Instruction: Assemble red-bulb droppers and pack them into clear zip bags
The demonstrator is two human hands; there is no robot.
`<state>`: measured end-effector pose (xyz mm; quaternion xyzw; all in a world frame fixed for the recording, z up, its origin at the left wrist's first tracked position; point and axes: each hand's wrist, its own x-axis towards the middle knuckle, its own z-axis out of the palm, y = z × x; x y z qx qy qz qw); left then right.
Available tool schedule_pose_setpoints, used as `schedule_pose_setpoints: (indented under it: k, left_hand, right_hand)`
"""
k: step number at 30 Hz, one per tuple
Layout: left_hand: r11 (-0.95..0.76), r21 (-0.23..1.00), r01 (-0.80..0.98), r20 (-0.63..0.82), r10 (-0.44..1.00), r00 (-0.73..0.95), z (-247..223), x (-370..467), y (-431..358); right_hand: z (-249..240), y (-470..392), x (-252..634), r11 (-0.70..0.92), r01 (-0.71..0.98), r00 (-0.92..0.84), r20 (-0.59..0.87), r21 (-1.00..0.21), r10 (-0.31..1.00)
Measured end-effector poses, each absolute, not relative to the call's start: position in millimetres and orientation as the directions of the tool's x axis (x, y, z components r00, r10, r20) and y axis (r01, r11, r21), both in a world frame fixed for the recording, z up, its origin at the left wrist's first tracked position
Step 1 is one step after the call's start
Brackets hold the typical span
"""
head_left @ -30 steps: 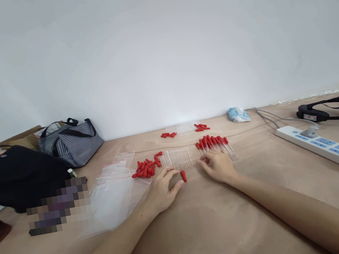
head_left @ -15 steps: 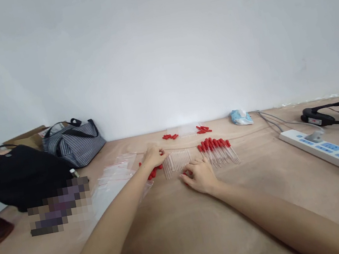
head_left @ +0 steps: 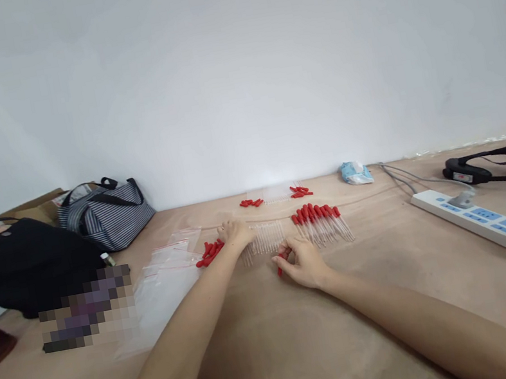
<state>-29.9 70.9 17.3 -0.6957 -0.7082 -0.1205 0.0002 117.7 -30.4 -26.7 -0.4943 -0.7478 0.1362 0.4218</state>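
Note:
My right hand point(head_left: 304, 263) is closed in a pinch around a red rubber bulb point(head_left: 280, 270), just in front of a row of clear, thin dropper tubes point(head_left: 269, 237). At the left end of that row is my left hand point(head_left: 238, 234), its fingers loosely apart and nothing visible in them. Beside my left wrist lies a pile of loose red bulbs point(head_left: 210, 253), partly covered by the arm. To the right of the row, several droppers with red bulbs fitted point(head_left: 320, 223) lie side by side, tips toward me.
Clear zip bags point(head_left: 162, 284) lie left of my left forearm. Further back are more tubes point(head_left: 276, 194) and red bulbs point(head_left: 251, 203). A blue tissue pack point(head_left: 355, 173), a white power strip point(head_left: 484, 224) and a black headset point(head_left: 470, 171) are right; a striped bag point(head_left: 115, 217) and black bag point(head_left: 31, 264) left.
My left hand has shifted slightly right, off the loose red bulbs, uncovering more of them. My right hand has turned a little, so the bulb in its fingers shows more. The view has shifted slightly.

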Motion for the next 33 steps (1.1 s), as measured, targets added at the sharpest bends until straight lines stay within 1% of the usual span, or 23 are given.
schedule_pose_setpoints:
  k: [3,6,10,12,14,18,21,24,28,33]
  left_hand:
    - [-0.053,0.191,0.980,0.186,0.982,0.017,25,-30,65]
    - [-0.209,0.222,0.952,0.217,0.963,0.161,33,-34,44]
    - [-0.436,0.272,0.858,0.221,0.896,0.385,26,-50,2]
    - [-0.606,0.335,0.721,0.287,0.795,0.535,15,-58,-18]
    - [-0.686,0.350,0.637,0.324,0.727,0.605,4,-63,-32]
    - [-0.726,0.338,0.598,0.369,0.687,0.626,-6,-65,-42]
    - [-0.753,0.313,0.579,0.406,0.657,0.635,-6,-62,-43]
    - [-0.774,0.303,0.556,0.435,0.632,0.641,-7,-62,-43]
    - [-0.788,0.285,0.545,0.465,0.611,0.640,-11,-64,-43]
    - [-0.816,0.219,0.535,0.492,0.566,0.662,-15,-65,-41]
  right_hand:
    - [-26,-33,124,0.518,0.537,-0.181,0.509,-0.665,0.841]
    - [-24,-37,136,0.579,0.521,-0.281,0.515,-0.627,0.810]
    - [-22,-42,154,0.611,0.589,-0.384,0.482,-0.529,0.787]
    - [-23,-44,161,0.598,0.636,-0.395,0.460,-0.487,0.795]
    - [-23,-45,163,0.584,0.683,-0.398,0.446,-0.440,0.802]
    - [-24,-46,160,0.578,0.752,-0.429,0.430,-0.318,0.794]
    - [-24,-47,156,0.584,0.765,-0.436,0.448,-0.272,0.780]
    - [-23,-49,152,0.604,0.745,-0.443,0.466,-0.282,0.765]
    - [-22,-51,149,0.622,0.705,-0.456,0.455,-0.340,0.765]
    - [-21,-52,147,0.633,0.667,-0.460,0.451,-0.392,0.765]
